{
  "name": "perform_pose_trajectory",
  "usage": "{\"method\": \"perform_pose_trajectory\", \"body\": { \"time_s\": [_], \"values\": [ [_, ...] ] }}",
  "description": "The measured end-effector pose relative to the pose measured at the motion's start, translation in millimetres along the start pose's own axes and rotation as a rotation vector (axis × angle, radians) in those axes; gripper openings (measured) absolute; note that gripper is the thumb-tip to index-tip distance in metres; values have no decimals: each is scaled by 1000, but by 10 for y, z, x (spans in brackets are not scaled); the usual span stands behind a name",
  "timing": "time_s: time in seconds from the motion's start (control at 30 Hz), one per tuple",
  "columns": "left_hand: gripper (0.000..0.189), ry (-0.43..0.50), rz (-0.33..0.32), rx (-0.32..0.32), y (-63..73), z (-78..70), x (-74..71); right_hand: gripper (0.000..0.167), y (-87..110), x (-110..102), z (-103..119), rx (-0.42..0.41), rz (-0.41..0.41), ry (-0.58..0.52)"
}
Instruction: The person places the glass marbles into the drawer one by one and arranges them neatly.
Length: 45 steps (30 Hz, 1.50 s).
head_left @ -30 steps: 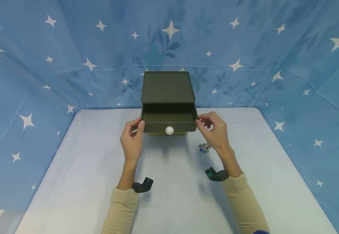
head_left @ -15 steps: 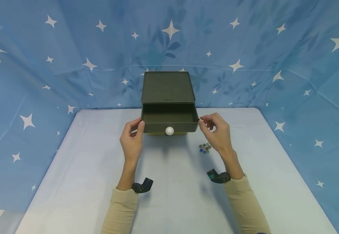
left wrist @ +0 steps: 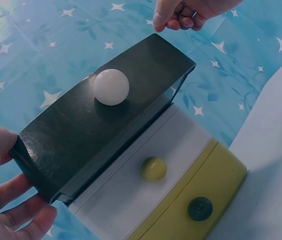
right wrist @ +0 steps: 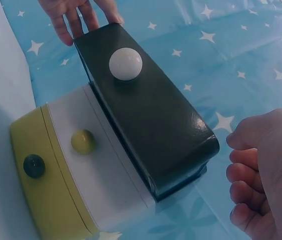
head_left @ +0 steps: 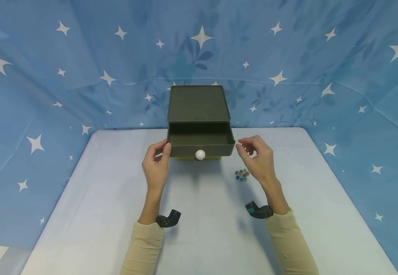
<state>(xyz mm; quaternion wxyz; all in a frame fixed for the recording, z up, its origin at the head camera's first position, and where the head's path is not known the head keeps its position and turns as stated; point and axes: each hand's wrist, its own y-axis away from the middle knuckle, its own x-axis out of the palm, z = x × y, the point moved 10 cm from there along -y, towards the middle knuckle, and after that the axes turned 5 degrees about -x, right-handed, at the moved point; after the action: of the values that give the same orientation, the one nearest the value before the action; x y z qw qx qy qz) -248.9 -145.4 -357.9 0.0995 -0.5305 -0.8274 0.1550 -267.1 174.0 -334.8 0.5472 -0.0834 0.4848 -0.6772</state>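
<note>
A small drawer cabinet stands at the back of the table, its dark green top drawer (head_left: 216, 150) pulled out, with a white round knob (head_left: 200, 154) on the front. Nothing shows inside that drawer in the head view. My left hand (head_left: 156, 166) grips the drawer's left front corner, thumb at the front and fingers along the side. Just off the right front corner is my right hand (head_left: 259, 160), fingers loosely curled around nothing; the right wrist view shows a gap between it and the drawer.
Below sit a white drawer (right wrist: 106, 165) with a yellow knob (right wrist: 83, 142) and a yellow drawer (right wrist: 56, 200) with a dark green knob (right wrist: 34, 166). Several glass marbles (head_left: 242, 175) lie on the white table (head_left: 199, 229) by my right hand. A blue starry curtain (head_left: 116, 57) hangs behind.
My right hand has let go of the drawer's right front corner and moved a little to the right. My left hand keeps its grip on the left corner.
</note>
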Motion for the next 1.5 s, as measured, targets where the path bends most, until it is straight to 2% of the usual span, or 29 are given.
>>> {"method": "perform_pose_trajectory", "body": {
  "time_s": [0.4,0.63,0.83,0.93,1.13,1.5],
  "values": [
    [25,4,2,2,0,7,3,13,96,-54,-91,25,-6,21],
    [25,1,-6,3,-90,250,-2,16,121,-82,-139,24,-19,24],
    [25,18,5,8,-99,306,-10,18,165,-129,-195,42,-25,24],
    [25,14,5,-5,-74,239,1,18,182,-160,-207,43,-29,29],
    [25,23,13,0,-22,-4,15,17,239,-187,-286,65,-29,48],
    [26,16,9,5,-13,-25,7,18,386,-140,-512,153,1,62]
  ]
}}
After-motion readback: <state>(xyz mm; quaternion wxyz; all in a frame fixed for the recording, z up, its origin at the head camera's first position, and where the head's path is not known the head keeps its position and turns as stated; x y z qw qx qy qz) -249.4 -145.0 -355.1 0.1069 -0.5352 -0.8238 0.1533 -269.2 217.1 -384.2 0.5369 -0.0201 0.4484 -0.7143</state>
